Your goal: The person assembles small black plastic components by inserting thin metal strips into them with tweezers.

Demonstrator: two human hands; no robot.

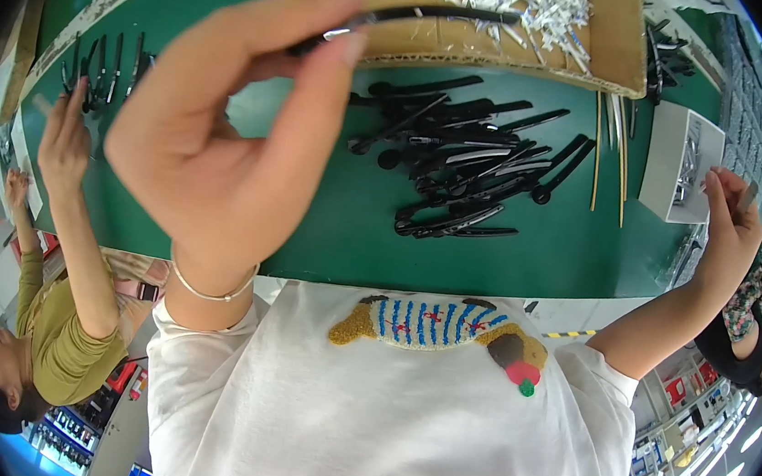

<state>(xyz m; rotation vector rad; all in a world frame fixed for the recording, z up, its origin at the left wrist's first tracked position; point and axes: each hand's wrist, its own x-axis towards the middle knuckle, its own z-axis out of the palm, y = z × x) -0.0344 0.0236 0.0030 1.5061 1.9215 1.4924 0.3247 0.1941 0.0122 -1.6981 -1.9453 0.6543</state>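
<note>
My left hand (235, 132) is raised close to the camera, thumb and forefinger pinching a long, slim, slightly curved black hair clip (448, 12). A shiny bit shows at the pinched end. On the green table (361, 259) lies a loose pile of similar black hair clips (476, 155), some overlapping. Far to the right, my right hand (733, 217) is beside a small white box (668, 165) that holds shiny small parts. Its fingers are closed on a small greyish flat piece (749, 197), whose kind I cannot make out.
A cardboard box (499, 63) with white paper scraps stands at the back. Thin wooden sticks (624, 160) lie left of the white box. More black pieces (669, 59) sit at the far right. On the left, a co-worker's hand (64, 148) reaches toward black clips (104, 69).
</note>
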